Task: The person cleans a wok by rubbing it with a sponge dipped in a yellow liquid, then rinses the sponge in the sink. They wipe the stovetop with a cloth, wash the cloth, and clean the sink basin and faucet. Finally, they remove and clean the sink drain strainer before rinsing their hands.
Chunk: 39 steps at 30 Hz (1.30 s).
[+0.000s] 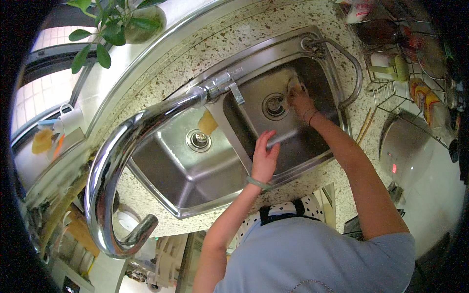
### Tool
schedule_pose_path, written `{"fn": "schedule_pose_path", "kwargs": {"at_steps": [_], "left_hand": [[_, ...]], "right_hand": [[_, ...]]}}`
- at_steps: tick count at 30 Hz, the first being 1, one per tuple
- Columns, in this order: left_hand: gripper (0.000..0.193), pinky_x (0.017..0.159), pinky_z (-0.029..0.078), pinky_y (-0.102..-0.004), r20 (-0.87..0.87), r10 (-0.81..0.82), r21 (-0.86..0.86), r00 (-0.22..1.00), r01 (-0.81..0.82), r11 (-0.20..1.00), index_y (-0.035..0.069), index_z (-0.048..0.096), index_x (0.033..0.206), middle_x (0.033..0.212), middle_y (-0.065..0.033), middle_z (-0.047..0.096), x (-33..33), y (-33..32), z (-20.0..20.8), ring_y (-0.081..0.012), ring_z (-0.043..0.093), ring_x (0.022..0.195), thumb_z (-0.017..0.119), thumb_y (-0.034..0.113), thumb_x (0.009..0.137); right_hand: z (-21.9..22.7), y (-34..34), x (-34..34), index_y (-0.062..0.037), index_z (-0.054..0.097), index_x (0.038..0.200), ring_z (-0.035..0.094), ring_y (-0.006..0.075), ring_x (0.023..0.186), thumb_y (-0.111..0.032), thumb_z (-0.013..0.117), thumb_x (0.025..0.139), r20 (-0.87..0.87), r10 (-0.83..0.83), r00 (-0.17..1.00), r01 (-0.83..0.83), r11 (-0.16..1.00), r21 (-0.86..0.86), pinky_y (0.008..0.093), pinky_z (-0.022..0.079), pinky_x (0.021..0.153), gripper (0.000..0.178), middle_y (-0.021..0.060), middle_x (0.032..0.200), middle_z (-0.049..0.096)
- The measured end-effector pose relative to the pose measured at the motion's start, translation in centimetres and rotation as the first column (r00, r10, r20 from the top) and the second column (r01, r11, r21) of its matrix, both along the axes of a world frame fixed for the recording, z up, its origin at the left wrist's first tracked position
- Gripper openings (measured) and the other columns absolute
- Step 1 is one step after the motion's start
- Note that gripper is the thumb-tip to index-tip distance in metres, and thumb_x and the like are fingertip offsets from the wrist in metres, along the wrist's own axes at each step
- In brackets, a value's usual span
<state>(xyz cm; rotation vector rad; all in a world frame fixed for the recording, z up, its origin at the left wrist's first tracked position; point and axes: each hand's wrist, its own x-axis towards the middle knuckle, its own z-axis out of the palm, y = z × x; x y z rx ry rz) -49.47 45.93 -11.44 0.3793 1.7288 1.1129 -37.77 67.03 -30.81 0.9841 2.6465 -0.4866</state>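
Note:
My right hand [302, 105] reaches into the right basin [298, 137] of a steel double sink, beside its drain [274, 106]. Its fingers are closed and pressed toward the basin's floor; a small pale thing shows at the fingertips, too blurred to name. Over the front part of the same basin, close to the divider, hovers my left hand [265, 161], its fingers apart and nothing in them. A green bangle [257, 183] circles the left wrist. In the left basin [212, 181], a yellowish sponge-like piece [207, 122] lies next to the other drain [200, 140].
A big chrome faucet [145, 118] arches across the left side. Right of the sink bends a metal tube [358, 73], with chopsticks [365, 125] on the speckled counter [254, 22]. Farther right stands a wire rack [398, 95] with bottles. A potted plant [113, 31] is at the upper left.

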Motion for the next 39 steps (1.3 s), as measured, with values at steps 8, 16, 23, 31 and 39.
{"fn": "schedule_pose_path", "kwargs": {"at_steps": [8,16,23,31,39], "left_hand": [[0.031,0.092,0.044,-0.0313,0.104,0.020,0.095,0.994,-0.030,0.995,0.005,0.054,0.121,0.122,-0.0118,0.052,1.4,-1.2,1.0,-0.0220,0.052,0.112,0.057,0.010,0.090],[0.028,0.085,0.048,-0.0308,-0.061,0.030,0.078,0.998,-0.025,0.997,0.002,0.055,0.117,0.116,-0.0137,0.054,1.5,-6.3,4.5,-0.0224,0.056,0.105,0.055,0.009,0.090],[0.030,0.094,0.041,-0.0366,-0.306,0.059,0.141,0.950,-0.016,0.990,0.006,0.057,0.116,0.124,-0.0163,0.052,3.0,-12.1,4.0,-0.0310,0.051,0.114,0.056,0.012,0.088],[0.030,0.100,0.038,-0.0372,-0.363,-0.044,0.129,0.931,0.097,0.987,0.006,0.056,0.119,0.128,-0.0181,0.051,2.9,-18.4,4.5,-0.0338,0.049,0.118,0.055,0.014,0.089],[0.028,0.094,0.042,-0.0406,-0.427,0.010,0.053,0.904,0.014,0.998,0.005,0.058,0.114,0.117,-0.0171,0.058,-4.1,-30.2,4.3,-0.0322,0.054,0.109,0.044,0.019,0.094]], "right_hand": [[2.6,-8.0,3.0,-0.0148,0.066,0.100,0.062,0.0330,0.097,-0.032,0.064,0.077,0.234,0.383,0.894,-0.236,0.845,-0.481,0.0412,0.048,0.088,0.029,0.0125,0.105,0.065],[12.7,-14.8,-2.1,-0.0122,0.061,0.113,0.058,0.0268,0.106,-0.036,0.062,0.075,-0.267,0.404,0.875,-0.461,0.528,-0.713,0.0379,0.045,0.091,0.046,0.0106,0.112,0.063],[25.6,-16.0,0.9,-0.0053,0.059,0.095,0.055,0.0309,0.099,-0.005,0.061,0.068,-0.252,0.034,0.967,-0.215,0.639,-0.738,0.0408,0.045,0.084,0.027,0.0115,0.097,0.057],[22.5,-24.3,2.5,-0.0081,0.062,0.091,0.054,0.0314,0.091,-0.009,0.063,0.073,-0.536,0.238,0.810,-0.395,0.897,-0.199,0.0414,0.043,0.082,0.017,0.0098,0.093,0.058],[18.1,-41.7,-8.3,-0.0035,0.062,0.098,0.055,0.0318,0.101,-0.011,0.062,0.074,-0.481,-0.336,0.810,-0.270,0.516,-0.813,0.0383,0.044,0.090,0.024,0.0149,0.105,0.061]]}}
